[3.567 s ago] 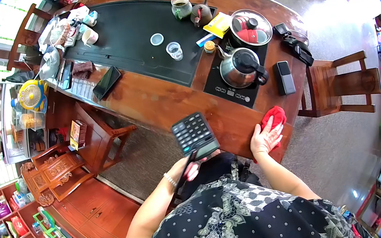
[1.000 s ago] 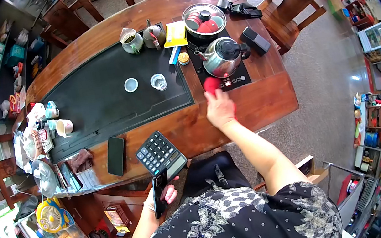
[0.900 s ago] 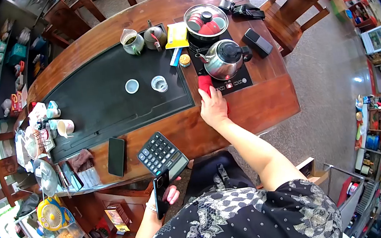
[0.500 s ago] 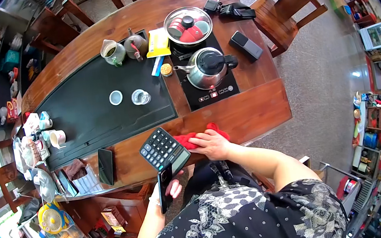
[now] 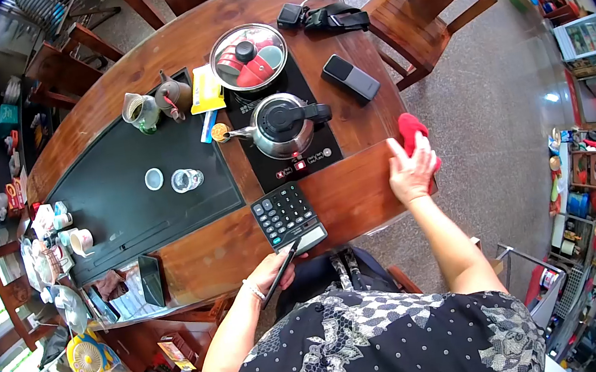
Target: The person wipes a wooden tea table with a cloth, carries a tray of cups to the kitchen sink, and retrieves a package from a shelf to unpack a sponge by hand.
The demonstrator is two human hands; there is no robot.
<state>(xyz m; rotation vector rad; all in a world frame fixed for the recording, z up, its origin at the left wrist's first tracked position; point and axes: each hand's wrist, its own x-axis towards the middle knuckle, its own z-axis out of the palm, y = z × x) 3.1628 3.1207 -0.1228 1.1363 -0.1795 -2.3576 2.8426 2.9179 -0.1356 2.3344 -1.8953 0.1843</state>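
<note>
My left hand [image 5: 271, 271] is closed round a black phone [image 5: 281, 272], seen nearly edge-on. The same hand has the black calculator [image 5: 287, 214], keys up, over the table's front part. My right hand [image 5: 413, 171] rests on a red cloth [image 5: 412, 129] at the table's right edge; its fingers are partly spread, and the cloth shows beyond and beside them. Behind the calculator, a steel kettle [image 5: 281, 129] stands on the black induction cooker [image 5: 318, 152]. A glass-lidded pot [image 5: 249, 57] with red cups inside is further back.
The wooden table [image 5: 358, 182] bears a black tray [image 5: 114, 187] with a glass cup [image 5: 186, 179], a teapot [image 5: 172, 97] and a glass pitcher [image 5: 141, 112]. A grey-black device [image 5: 350, 77] lies right of the kettle. A wooden chair [image 5: 420, 15] stands at the right.
My right hand has moved right with the red cloth, from beside the calculator to the table's right edge. The calculator has turned more upright in view, and the phone shows more edge-on. The camera view has shifted.
</note>
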